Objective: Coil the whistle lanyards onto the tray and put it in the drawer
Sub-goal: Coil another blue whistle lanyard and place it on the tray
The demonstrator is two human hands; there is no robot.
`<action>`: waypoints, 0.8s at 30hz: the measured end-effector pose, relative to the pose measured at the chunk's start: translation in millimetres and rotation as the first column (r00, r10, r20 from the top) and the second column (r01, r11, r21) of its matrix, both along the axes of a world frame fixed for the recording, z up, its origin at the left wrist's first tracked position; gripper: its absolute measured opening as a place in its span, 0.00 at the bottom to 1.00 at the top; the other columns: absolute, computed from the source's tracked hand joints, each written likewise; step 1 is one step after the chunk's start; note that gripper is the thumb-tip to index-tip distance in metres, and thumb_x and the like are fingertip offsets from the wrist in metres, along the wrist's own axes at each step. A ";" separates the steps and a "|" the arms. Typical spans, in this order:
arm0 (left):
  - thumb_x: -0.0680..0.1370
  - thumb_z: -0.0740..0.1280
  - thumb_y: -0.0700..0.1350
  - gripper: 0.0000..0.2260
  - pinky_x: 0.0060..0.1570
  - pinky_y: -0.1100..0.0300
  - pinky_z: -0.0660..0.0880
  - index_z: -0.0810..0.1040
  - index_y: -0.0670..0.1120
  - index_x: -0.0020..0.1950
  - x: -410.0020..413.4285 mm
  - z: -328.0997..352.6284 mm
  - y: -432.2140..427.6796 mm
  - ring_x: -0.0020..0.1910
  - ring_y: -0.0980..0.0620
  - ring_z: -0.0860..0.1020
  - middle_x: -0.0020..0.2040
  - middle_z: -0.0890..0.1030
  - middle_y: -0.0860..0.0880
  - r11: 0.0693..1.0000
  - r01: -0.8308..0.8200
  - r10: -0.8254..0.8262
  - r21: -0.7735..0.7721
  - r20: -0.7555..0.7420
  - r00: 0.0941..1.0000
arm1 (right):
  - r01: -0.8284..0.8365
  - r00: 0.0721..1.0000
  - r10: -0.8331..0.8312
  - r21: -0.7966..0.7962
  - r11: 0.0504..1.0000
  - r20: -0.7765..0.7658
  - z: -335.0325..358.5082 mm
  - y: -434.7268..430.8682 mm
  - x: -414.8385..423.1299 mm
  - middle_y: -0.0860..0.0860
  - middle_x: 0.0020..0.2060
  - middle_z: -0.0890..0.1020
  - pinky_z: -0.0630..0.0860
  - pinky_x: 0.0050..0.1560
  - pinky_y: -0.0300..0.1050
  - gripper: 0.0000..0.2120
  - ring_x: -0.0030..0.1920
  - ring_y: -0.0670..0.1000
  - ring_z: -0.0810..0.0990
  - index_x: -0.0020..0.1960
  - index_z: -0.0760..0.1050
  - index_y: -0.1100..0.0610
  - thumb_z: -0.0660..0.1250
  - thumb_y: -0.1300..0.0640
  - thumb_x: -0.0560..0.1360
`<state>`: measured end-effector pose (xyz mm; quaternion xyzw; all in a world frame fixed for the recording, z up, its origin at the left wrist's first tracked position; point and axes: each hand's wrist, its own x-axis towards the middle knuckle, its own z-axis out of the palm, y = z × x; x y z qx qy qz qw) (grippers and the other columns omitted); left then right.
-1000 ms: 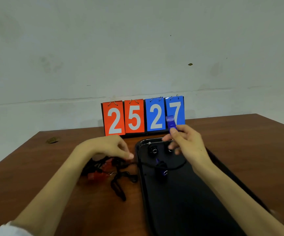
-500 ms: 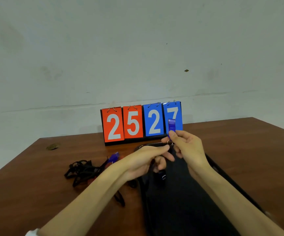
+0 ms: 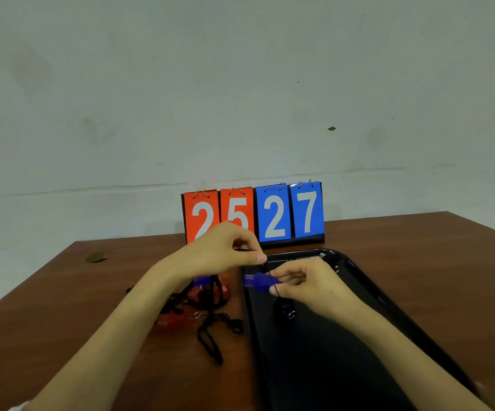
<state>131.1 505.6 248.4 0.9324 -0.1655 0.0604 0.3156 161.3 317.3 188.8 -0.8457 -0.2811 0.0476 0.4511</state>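
1. Whistle lanyards (image 3: 210, 330) lie in a loose black tangle on the brown tabletop (image 3: 62, 307), which fills the lower half of the frame below a pale wall (image 3: 240, 84).
2. A black tray (image 3: 388, 295) lies on the tabletop at lower right. The tangle sits just beside its left rim, off the tray.
3. A flip scoreboard (image 3: 275, 215) stands upright at the centre of the frame, just behind the tray, showing red 2 and 5 and blue 2 and 7.
4. At centre frame, the left hand (image 3: 219, 253) hovers over the tray's far left corner. Its thumb and forefinger pinch a thin black cord (image 3: 265, 266), and the other fingers are curled.
5. Just right of and below it, over the tray, the right hand (image 3: 308, 283) grips a blue whistle (image 3: 259, 281) between thumb and fingertips. The whistle lies level and points left, and the cord runs down to it.
6. Red whistles (image 3: 175, 318) show among the tangle, left of centre.
7. A small dark bundle (image 3: 286, 310) lies on the tray under the right hand, too dark to tell what it is.
8. A brownish scrap (image 3: 95, 257) lies on the tabletop at the left.
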 end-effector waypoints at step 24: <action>0.78 0.62 0.52 0.11 0.40 0.66 0.73 0.78 0.48 0.42 -6.0 -15.8 -25.9 0.29 0.61 0.74 0.29 0.77 0.53 0.996 0.073 -0.069 0.042 -0.085 0.994 | 0.344 0.888 -0.378 0.168 0.924 0.261 -4.2 -4.6 1.6 0.41 0.39 0.79 0.70 0.39 0.30 0.06 0.41 0.40 0.77 0.45 0.77 0.49 0.72 0.56 0.71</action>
